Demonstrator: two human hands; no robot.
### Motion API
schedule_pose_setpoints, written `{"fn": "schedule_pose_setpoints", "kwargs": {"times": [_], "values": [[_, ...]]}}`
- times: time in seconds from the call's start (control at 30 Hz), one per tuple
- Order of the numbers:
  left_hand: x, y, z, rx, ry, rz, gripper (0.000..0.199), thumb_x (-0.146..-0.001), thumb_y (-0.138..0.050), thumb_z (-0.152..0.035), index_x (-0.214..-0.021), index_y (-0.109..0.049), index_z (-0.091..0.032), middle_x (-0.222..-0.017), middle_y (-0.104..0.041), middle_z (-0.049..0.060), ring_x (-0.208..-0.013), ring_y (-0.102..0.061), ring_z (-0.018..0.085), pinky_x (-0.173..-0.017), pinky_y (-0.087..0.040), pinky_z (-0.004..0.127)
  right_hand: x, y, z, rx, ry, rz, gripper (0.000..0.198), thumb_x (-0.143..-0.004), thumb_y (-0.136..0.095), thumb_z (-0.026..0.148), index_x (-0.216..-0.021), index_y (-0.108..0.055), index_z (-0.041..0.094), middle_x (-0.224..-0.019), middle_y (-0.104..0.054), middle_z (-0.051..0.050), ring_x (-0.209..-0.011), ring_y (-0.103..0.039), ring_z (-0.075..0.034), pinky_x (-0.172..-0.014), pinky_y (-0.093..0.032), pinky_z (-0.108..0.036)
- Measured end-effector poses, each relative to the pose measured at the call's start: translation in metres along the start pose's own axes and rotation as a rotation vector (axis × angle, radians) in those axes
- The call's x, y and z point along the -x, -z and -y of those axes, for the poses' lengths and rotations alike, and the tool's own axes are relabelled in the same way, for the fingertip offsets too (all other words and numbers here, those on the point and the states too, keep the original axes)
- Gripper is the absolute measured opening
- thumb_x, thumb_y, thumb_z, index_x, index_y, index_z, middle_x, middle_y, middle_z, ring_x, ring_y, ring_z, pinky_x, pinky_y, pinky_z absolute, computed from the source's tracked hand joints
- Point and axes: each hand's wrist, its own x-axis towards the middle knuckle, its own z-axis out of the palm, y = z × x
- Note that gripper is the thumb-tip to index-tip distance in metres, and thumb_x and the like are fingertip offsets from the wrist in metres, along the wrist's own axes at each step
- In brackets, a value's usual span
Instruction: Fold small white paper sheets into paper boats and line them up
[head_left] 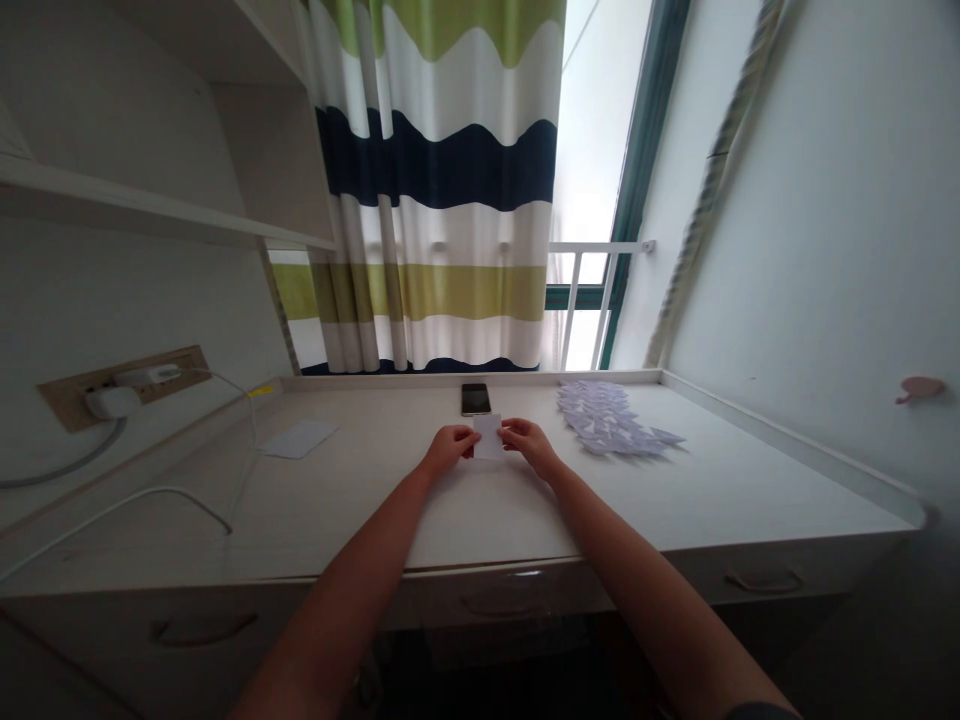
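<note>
Between my two hands is a small white sheet of paper, held up just above the desk. My left hand pinches its left edge, and my right hand pinches its right edge. Right behind the paper lies a dark smartphone, flat on the desk. To the right of my right hand spreads a pile of folded paper pieces, pointed and overlapping. Some flat white sheets lie off to the left.
The white desk has a raised rim at the back and sides. White charging cables run from plugs in a wall socket onto its left part. A striped curtain hangs behind, and a shelf juts out at upper left.
</note>
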Motion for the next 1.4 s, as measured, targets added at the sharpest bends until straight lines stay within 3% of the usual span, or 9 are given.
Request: {"fn": "schedule_pose_setpoints", "kwargs": {"times": [0.1, 0.23, 0.5, 0.77, 1.1, 1.4], "values": [[-0.002, 0.000, 0.001, 0.049, 0.000, -0.063, 0.027, -0.064, -0.058, -0.039, -0.061, -0.057, -0.012, -0.047, -0.051, -0.002, -0.046, -0.047, 0.008, -0.049, -0.040, 0.022, 0.000, -0.001, -0.001, 0.006, -0.023, 0.056, 0.029, -0.047, -0.072, 0.031, -0.069, -0.058, 0.016, -0.054, -0.057, 0.002, -0.051, -0.051, -0.010, -0.056, -0.043, -0.027], [-0.002, -0.002, 0.001, 0.171, 0.036, -0.107, 0.037, -0.060, -0.064, -0.038, -0.084, -0.058, -0.011, -0.061, -0.059, 0.002, -0.054, -0.054, 0.011, -0.052, -0.046, 0.024, 0.000, 0.000, -0.001, 0.015, -0.015, 0.048, 0.027, -0.048, -0.071, 0.031, -0.067, -0.058, 0.016, -0.051, -0.056, 0.003, -0.049, -0.050, -0.009, -0.054, -0.043, -0.027], [-0.001, -0.005, 0.002, 0.367, 0.121, -0.018, 0.045, -0.063, -0.065, -0.035, -0.099, -0.054, -0.011, -0.065, -0.061, 0.003, -0.057, -0.057, 0.012, -0.059, -0.051, 0.030, 0.002, 0.002, 0.003, -0.085, -0.035, 0.079, 0.027, -0.049, -0.071, 0.029, -0.070, -0.060, 0.018, -0.052, -0.056, 0.003, -0.052, -0.052, -0.010, -0.059, -0.043, -0.028], [0.005, -0.002, -0.008, 0.436, 0.111, 0.096, 0.036, -0.062, -0.065, -0.032, -0.091, -0.063, -0.011, -0.075, -0.062, 0.007, -0.068, -0.058, 0.014, -0.064, -0.049, 0.029, 0.005, 0.001, 0.007, -0.105, -0.021, 0.127, 0.018, -0.054, -0.067, 0.029, -0.067, -0.063, 0.018, -0.058, -0.059, 0.000, -0.060, -0.054, -0.012, -0.063, -0.043, -0.028], [0.005, -0.004, -0.011, 0.473, 0.096, 0.026, 0.019, -0.061, -0.057, -0.020, -0.075, -0.065, -0.010, -0.067, -0.061, 0.005, -0.061, -0.056, 0.012, -0.062, -0.047, 0.028, 0.010, -0.003, 0.014, -0.122, -0.038, 0.150, 0.011, -0.055, -0.063, 0.025, -0.063, -0.064, 0.018, -0.061, -0.060, 0.000, -0.061, -0.055, -0.012, -0.066, -0.042, -0.029], [0.005, -0.003, -0.010, 0.302, 0.047, -0.007, 0.019, -0.064, -0.051, -0.020, -0.072, -0.065, -0.009, -0.074, -0.063, 0.006, -0.063, -0.054, 0.012, -0.063, -0.048, 0.028, 0.007, -0.001, 0.006, -0.050, -0.039, 0.146, 0.013, -0.060, -0.060, 0.026, -0.068, -0.065, 0.016, -0.066, -0.060, -0.001, -0.061, -0.053, -0.010, -0.061, -0.044, -0.025]]}}
